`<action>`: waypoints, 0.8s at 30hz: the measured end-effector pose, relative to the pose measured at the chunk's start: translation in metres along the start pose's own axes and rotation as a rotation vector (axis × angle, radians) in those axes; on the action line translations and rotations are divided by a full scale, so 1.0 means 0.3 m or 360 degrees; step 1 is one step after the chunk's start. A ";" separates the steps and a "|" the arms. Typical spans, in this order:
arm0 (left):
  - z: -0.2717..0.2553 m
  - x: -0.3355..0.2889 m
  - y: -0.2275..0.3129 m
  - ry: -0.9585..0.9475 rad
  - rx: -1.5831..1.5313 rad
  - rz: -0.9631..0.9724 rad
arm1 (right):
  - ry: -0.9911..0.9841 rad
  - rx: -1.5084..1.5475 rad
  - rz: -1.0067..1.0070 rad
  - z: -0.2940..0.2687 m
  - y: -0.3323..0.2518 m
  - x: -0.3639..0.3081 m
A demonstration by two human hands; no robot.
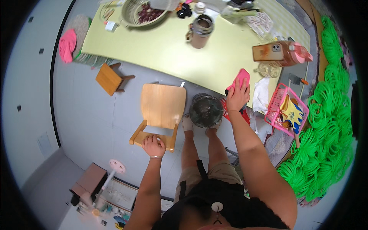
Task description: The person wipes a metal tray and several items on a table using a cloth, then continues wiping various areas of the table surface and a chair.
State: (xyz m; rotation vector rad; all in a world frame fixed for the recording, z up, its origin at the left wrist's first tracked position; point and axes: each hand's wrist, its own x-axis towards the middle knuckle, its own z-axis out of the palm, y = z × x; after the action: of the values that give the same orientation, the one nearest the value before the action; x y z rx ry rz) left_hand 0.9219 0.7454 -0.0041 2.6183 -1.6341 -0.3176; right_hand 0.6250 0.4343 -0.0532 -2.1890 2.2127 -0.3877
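My left hand (154, 145) is closed over the back rail of a light wooden chair (163, 105), its fingers curled round the wood. At the near edge of the pale yellow table (168, 53), my right hand (238, 96) is on a folded pink cloth (241, 76), with its fingers lying over the cloth. Between the chair and my right arm, a round dark bucket (206, 111) stands on the floor by my feet. Its inside looks dark and wet.
A brown mug (201, 32), a colander of dark red fruit (128, 17) and a phone (268, 52) leaning on a pink-lidded bottle (297, 53) stand on the table. A pink basket (274, 109) and green coiled cords (322, 153) lie right; a small wooden stool (108, 79) stands left.
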 end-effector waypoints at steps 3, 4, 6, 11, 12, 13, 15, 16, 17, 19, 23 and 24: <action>0.006 0.005 -0.017 0.0097 -0.0036 0.0047 | -0.0006 -0.0103 0.0102 0.035 -0.141 -0.066; 0.003 0.003 -0.029 0.0085 -0.0039 0.0055 | -0.0055 -0.0100 0.0029 0.052 -0.199 -0.081; 0.003 0.009 -0.030 0.0124 -0.0074 0.0051 | -0.0143 -0.0132 -0.0098 0.072 -0.324 -0.105; 0.008 0.018 -0.021 0.0224 -0.0180 0.0044 | -0.0339 -0.0115 -0.0572 0.145 -0.736 -0.003; 0.014 0.018 -0.020 0.0182 -0.0156 0.0019 | -0.0404 0.0023 -0.0580 0.159 -0.810 0.011; 0.020 0.006 -0.025 0.0129 -0.0148 0.0007 | -0.0472 0.0153 -0.0581 0.180 -0.876 0.024; 0.024 -0.008 -0.036 0.0056 -0.0110 -0.0026 | -0.0198 0.0148 -0.0944 0.155 -0.961 0.016; 0.023 -0.007 -0.034 0.0029 -0.0107 -0.0009 | -0.0204 0.0262 -0.0960 0.135 -0.951 0.029; 0.018 -0.005 -0.032 0.0007 -0.0094 0.0004 | -0.0214 0.0257 -0.1007 0.124 -0.900 0.033; 0.012 0.006 -0.009 0.0007 -0.0119 0.0045 | -0.0227 0.0256 -0.1111 0.106 -0.747 0.034; -0.006 -0.010 -0.048 -0.0091 -0.0047 -0.0039 | -0.0425 0.0073 -0.0846 -0.006 -0.409 -0.059; -0.010 -0.012 -0.058 -0.0113 -0.0009 -0.0039 | -0.0439 -0.0010 -0.0828 -0.040 -0.314 -0.082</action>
State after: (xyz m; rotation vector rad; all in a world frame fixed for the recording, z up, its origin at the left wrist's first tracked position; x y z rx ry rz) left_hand 0.9363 0.7563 -0.0031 2.6544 -1.6199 -0.4206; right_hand 0.7162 0.4611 -0.0291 -2.6128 1.4981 -0.0660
